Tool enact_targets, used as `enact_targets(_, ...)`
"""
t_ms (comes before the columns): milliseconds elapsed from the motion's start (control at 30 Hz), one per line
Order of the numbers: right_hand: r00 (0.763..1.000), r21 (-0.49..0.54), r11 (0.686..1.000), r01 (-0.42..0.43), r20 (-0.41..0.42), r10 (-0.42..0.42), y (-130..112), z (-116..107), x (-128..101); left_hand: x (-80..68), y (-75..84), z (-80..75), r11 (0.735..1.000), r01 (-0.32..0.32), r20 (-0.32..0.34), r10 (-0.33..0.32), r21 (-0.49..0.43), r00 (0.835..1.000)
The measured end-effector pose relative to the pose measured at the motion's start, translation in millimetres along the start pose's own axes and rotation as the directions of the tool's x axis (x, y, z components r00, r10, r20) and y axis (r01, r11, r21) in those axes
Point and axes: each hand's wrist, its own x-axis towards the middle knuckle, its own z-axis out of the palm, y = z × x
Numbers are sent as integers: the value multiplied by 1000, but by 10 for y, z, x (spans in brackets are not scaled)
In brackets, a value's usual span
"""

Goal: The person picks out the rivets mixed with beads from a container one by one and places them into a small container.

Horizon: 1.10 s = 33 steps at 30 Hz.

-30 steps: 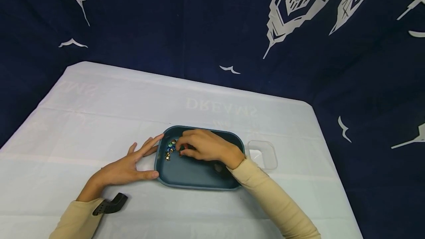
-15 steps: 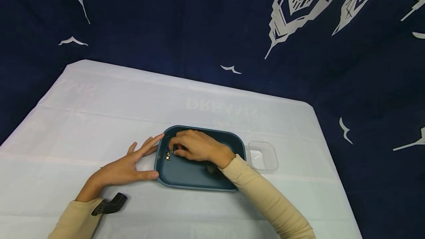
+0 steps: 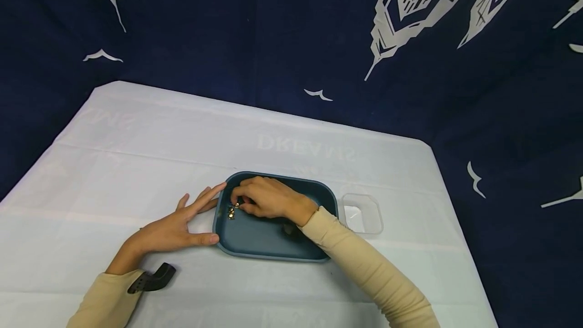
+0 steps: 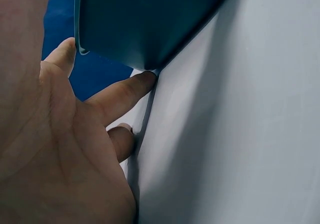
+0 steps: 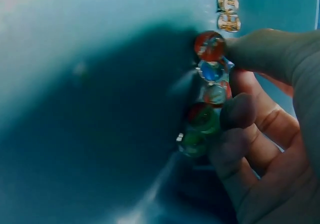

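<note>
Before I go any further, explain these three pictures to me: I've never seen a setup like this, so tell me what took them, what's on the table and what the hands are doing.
No machine here: a person works with two bare hands and wears three cameras. The wide picture comes from a head camera looking down at a white-covered table. The other two come from cameras on each wrist, very close up.

On the table stands a dark teal tray, with a clear plastic container just to its right. The left hand lies flat with straight fingers against the tray's left side; the left wrist view shows a fingertip at the tray's bottom edge. The right hand reaches into the tray, its fingers curled round a cluster of small coloured glass beads, red, blue and green. A few small gold beads lie loose on the tray floor beside it.
</note>
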Motion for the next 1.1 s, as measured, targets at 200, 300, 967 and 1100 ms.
enact_targets(200,1000,-5,1000,-8,1,8,12,9,10,2,7,0,1000,4,-2,-4,1,1000)
enact_targets(300,1000,-4,1000,3,-2,-3,10,15,10,2,12,0,1000,6,-4,-6,2,1000)
enact_targets(967,1000,-55,998,-6,24,7,-4,37,33,-2,-1,6,1000,7,-5,-7,2,1000)
enact_targets(1100,1000,-77,997,6,18,-5,-7,40,37,-2,2,6,1000,6,-4,-6,0,1000)
